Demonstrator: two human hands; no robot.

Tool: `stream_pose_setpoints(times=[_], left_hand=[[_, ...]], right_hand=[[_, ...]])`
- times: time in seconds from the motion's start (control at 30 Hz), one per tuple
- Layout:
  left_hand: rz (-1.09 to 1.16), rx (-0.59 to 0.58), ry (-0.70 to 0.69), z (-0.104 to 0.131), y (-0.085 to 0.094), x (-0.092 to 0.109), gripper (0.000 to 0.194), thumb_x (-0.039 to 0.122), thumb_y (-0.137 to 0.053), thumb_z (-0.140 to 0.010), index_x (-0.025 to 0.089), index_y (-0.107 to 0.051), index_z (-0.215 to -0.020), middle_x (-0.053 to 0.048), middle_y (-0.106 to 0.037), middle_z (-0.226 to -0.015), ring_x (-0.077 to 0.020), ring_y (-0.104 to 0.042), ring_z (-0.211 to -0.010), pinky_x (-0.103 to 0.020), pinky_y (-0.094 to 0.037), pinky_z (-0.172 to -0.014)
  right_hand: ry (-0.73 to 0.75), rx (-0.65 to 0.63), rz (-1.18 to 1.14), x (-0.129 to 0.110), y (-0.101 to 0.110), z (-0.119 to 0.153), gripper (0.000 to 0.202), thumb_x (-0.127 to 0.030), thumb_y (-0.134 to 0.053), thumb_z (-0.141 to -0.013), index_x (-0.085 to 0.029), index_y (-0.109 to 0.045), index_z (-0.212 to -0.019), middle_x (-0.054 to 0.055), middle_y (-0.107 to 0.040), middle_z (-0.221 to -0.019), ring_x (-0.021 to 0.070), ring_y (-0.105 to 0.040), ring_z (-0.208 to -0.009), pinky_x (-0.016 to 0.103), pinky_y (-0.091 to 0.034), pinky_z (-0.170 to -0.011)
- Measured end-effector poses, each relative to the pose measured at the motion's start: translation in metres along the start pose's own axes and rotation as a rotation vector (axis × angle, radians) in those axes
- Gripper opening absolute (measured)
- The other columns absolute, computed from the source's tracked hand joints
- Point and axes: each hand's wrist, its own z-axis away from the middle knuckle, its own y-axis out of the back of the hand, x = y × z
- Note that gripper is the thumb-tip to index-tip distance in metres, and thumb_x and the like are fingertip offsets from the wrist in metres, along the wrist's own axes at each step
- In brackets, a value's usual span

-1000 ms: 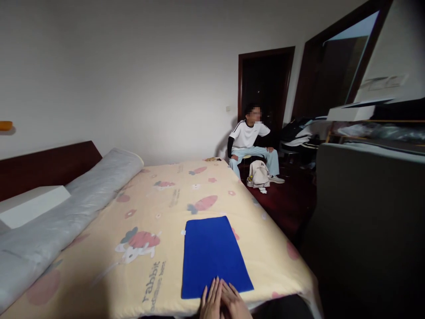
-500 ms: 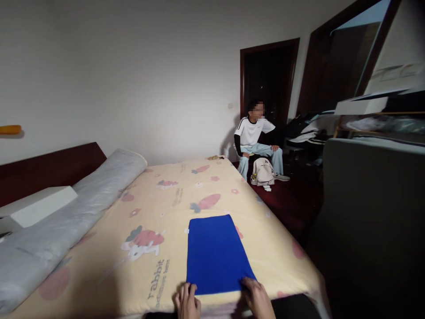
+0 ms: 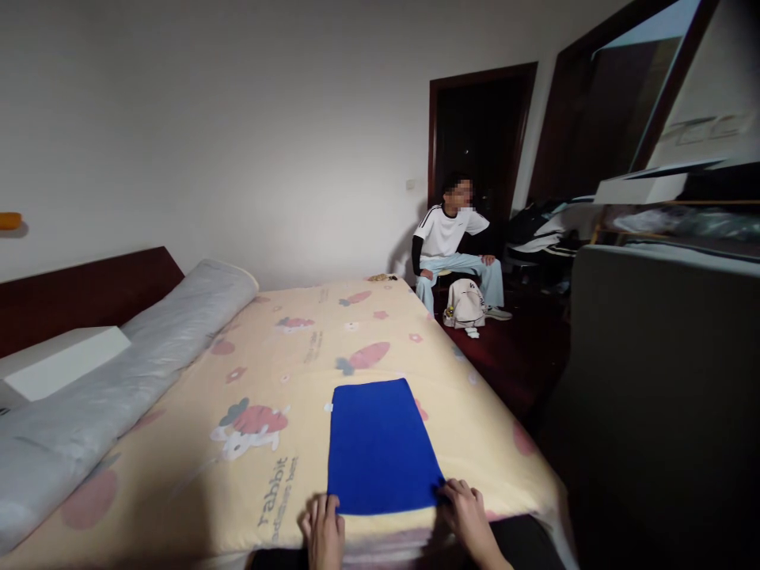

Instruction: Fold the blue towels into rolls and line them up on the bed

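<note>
A blue towel (image 3: 380,447) lies flat on the patterned bed sheet (image 3: 195,514), with a small white tag at its left edge. At its near left corner is my left hand (image 3: 324,530), fingers curled closed on the edge. My right hand (image 3: 469,514) pinches the near right corner between thumb and fingers. The towel's near edge runs fairly straight between the two hands. Its far end rests on the sheet, untouched.
A rolled grey mattress pad (image 3: 119,396) lies along the bed's left side, with a white box (image 3: 68,360) beside it. A person (image 3: 448,233) sits beyond the bed behind a pale backpack (image 3: 465,303). A dark panel (image 3: 647,396) stands at right.
The whole view has shifted slightly, so the bed and towel appear a little further left and higher. Both hands remain at the towel's near corners; the right fingers look slightly more bent.
</note>
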Motion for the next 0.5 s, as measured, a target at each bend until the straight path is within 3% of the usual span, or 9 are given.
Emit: stream_pose_setpoints(times=[0.23, 0.37, 0.5], left_hand=[[0.09, 0.018, 0.014, -0.007, 0.019, 0.001, 0.031, 0.01, -0.046, -0.076, 0.029, -0.067, -0.089, 0.0, -0.068, -0.096, -0.021, -0.058, -0.101, -0.037, -0.034, -0.09], [0.203, 0.032, 0.066, -0.017, 0.026, -0.005, 0.025, 0.017, -0.052, -0.077, 0.029, -0.068, -0.093, -0.001, -0.069, -0.1, -0.0229, -0.057, -0.105, -0.039, -0.035, -0.091], [0.483, 0.007, 0.112, -0.027, 0.023, -0.021, 0.011, 0.03, -0.058, -0.073, 0.027, -0.069, -0.073, -0.002, -0.069, -0.086, -0.0242, -0.059, -0.093, -0.04, -0.042, -0.086]], right_hand=[[-0.025, 0.017, -0.097, 0.006, 0.001, -0.017, 0.025, -0.02, -0.049, -0.074, -0.026, -0.07, -0.086, 0.007, -0.067, -0.106, 0.0274, -0.057, -0.103, 0.04, -0.038, -0.088], [-0.069, 0.037, -0.296, 0.009, 0.005, -0.028, 0.019, -0.029, -0.051, -0.068, -0.026, -0.067, -0.077, 0.003, -0.069, -0.089, 0.0267, -0.059, -0.094, 0.039, -0.04, -0.084], [-0.098, 0.046, -0.392, 0.016, 0.004, -0.034, 0.022, -0.036, -0.05, -0.067, -0.024, -0.068, -0.073, 0.003, -0.068, -0.075, 0.0249, -0.059, -0.08, 0.036, -0.044, -0.077]])
